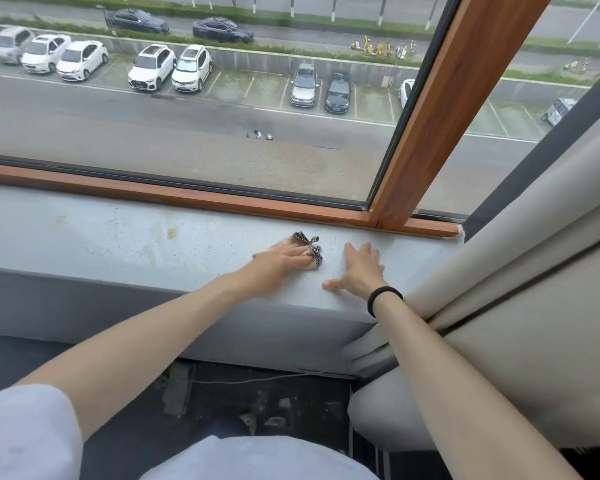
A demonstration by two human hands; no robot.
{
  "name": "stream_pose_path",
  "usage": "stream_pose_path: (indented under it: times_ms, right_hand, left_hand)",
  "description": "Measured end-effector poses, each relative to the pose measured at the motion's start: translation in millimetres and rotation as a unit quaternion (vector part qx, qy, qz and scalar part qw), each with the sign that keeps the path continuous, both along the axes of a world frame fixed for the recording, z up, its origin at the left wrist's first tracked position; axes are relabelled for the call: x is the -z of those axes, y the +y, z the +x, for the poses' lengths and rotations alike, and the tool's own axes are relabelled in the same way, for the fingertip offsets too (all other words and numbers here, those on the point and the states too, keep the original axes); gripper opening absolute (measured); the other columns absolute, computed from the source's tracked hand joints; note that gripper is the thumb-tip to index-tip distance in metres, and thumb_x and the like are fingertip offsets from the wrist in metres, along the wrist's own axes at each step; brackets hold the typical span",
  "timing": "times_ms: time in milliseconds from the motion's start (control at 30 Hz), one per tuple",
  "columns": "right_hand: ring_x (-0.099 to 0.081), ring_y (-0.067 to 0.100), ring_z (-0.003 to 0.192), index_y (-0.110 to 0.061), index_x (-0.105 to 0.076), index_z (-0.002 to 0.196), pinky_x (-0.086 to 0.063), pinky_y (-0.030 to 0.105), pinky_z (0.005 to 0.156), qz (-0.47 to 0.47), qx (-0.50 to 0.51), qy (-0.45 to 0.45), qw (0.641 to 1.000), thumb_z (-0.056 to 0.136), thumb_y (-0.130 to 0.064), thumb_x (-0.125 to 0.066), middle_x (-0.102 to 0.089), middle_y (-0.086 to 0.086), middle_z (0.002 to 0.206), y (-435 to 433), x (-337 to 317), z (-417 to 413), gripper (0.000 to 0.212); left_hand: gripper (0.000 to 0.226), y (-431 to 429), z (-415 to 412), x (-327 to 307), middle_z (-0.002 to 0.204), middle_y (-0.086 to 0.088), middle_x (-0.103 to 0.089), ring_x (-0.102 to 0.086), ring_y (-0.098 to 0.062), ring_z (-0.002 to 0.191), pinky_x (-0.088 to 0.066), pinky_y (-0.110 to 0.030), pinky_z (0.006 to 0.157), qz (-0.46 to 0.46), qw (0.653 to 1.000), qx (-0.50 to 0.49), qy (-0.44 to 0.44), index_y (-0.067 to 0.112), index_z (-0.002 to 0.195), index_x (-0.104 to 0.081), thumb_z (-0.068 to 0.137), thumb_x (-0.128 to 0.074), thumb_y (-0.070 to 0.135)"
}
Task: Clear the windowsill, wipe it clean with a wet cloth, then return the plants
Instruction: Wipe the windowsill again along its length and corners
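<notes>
The grey speckled windowsill (118, 237) runs across the view under a wooden window frame. A pink cloth (300, 241) with a black-and-white checked bow lies on the sill near its right end. My left hand (281, 263) presses flat on the cloth, fingers straight. My right hand (359, 270), a black band on its wrist, rests palm down on the bare sill just right of the cloth, fingers spread. No plants are in view.
Yellowish stains (171, 232) mark the sill left of the cloth. The wooden frame (440, 133) rises behind the hands. A beige curtain (534, 271) hangs at the right, against the sill's end. Dark floor with a cable lies below.
</notes>
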State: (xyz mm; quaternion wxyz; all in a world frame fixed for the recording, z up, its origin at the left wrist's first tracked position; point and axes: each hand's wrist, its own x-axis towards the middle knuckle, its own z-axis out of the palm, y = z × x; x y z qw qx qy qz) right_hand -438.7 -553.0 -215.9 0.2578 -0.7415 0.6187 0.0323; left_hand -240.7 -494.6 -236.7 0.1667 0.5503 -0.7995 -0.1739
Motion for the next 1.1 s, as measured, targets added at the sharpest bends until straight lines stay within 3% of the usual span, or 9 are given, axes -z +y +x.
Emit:
stream_pose_path:
  times_ms: [133,233,400,533,600,700,800,1000,1100]
  right_hand:
    - [0.005,0.039,0.143,-0.011,-0.03,0.139,-0.01,0.057,0.112,0.007,0.003,-0.014,1.0,0.07,-0.044,-0.079,0.002,0.022,0.156,1,-1,-1,0.091]
    - [0.007,0.039,0.144,-0.011,-0.031,0.139,-0.007,0.057,0.113,0.009,0.009,-0.028,1.0,0.069,-0.042,-0.08,0.002,0.021,0.156,2,-1,-2,0.091]
    - [0.007,0.038,0.144,-0.01,-0.034,0.136,-0.007,0.057,0.113,0.007,0.014,-0.038,0.999,0.067,-0.041,-0.082,0.002,0.02,0.156,3,-1,-2,0.09]
    - [0.008,0.038,0.144,-0.012,-0.029,0.142,-0.005,0.057,0.113,0.015,0.01,-0.031,0.999,0.07,-0.041,-0.08,0.003,0.02,0.156,3,-2,-3,0.093]
    - [0.008,0.038,0.144,-0.012,-0.029,0.142,-0.005,0.057,0.113,0.013,0.013,-0.031,0.999,0.07,-0.041,-0.08,0.003,0.02,0.156,4,-3,-3,0.093]
    - [0.008,0.037,0.144,-0.012,-0.029,0.142,-0.005,0.056,0.113,0.014,0.012,-0.032,0.999,0.069,-0.041,-0.08,0.003,0.02,0.156,4,-3,-4,0.094]
    - [0.008,0.036,0.144,-0.012,-0.028,0.143,-0.006,0.057,0.114,0.011,0.016,-0.04,0.999,0.067,-0.041,-0.082,0.002,0.019,0.157,4,-2,-4,0.097]
    - [0.013,0.03,0.145,-0.01,0.003,0.151,0.0,0.052,0.115,0.028,0.046,-0.059,0.997,0.067,-0.036,-0.083,0.009,0.014,0.158,6,-5,-2,0.124]
    - [0.013,0.028,0.145,-0.006,0.009,0.15,0.002,0.05,0.115,0.024,0.057,-0.1,0.993,0.067,-0.033,-0.084,0.009,0.012,0.158,9,-3,-7,0.128]
  left_hand:
    - [0.064,-23,25,0,0.154,0.0,-0.025,-0.021,-0.02,0.142,-0.022,-0.036,0.114,0.036,0.998,-0.037,-0.027,0.014,0.142,-0.041,0.085,-0.041,-0.015]
    - [0.062,-44,14,1,0.144,-0.013,-0.042,-0.037,-0.033,0.134,-0.024,-0.039,0.113,0.006,0.997,-0.068,-0.033,0.009,0.134,-0.05,0.078,-0.042,-0.015]
    - [0.048,6,-3,-1,0.118,-0.016,-0.059,-0.045,-0.026,0.112,-0.033,-0.031,0.098,-0.093,0.99,0.095,-0.041,0.003,0.114,-0.061,0.076,-0.039,-0.016]
    - [0.052,-28,20,2,0.135,-0.014,-0.047,-0.044,-0.03,0.124,-0.034,-0.036,0.101,-0.066,0.993,-0.01,-0.101,0.007,0.133,-0.048,0.085,-0.038,-0.012]
    - [0.051,-44,7,-1,0.128,-0.012,-0.048,-0.046,-0.031,0.121,-0.031,-0.038,0.1,-0.035,0.991,-0.062,-0.115,0.008,0.132,-0.045,0.085,-0.041,-0.009]
    - [0.046,-29,-19,-12,0.132,-0.007,-0.048,-0.043,-0.026,0.124,-0.03,-0.034,0.088,-0.045,0.987,-0.028,-0.151,0.011,0.131,-0.049,0.09,-0.041,-0.007]
    - [0.047,-12,2,-15,0.138,-0.006,-0.047,-0.041,-0.025,0.127,-0.037,-0.031,0.084,-0.063,0.992,0.03,-0.103,0.011,0.129,-0.052,0.089,-0.039,-0.01]
    - [0.041,-53,-5,-4,0.116,-0.014,-0.059,-0.052,-0.028,0.111,-0.029,-0.031,0.095,-0.03,0.996,0.031,-0.074,0.001,0.111,-0.059,0.083,-0.029,0.003]
    - [0.032,-68,-44,4,0.116,-0.015,-0.062,-0.054,-0.032,0.113,-0.029,-0.04,0.105,-0.031,0.997,0.051,-0.056,0.002,0.114,-0.062,0.086,-0.046,0.003]
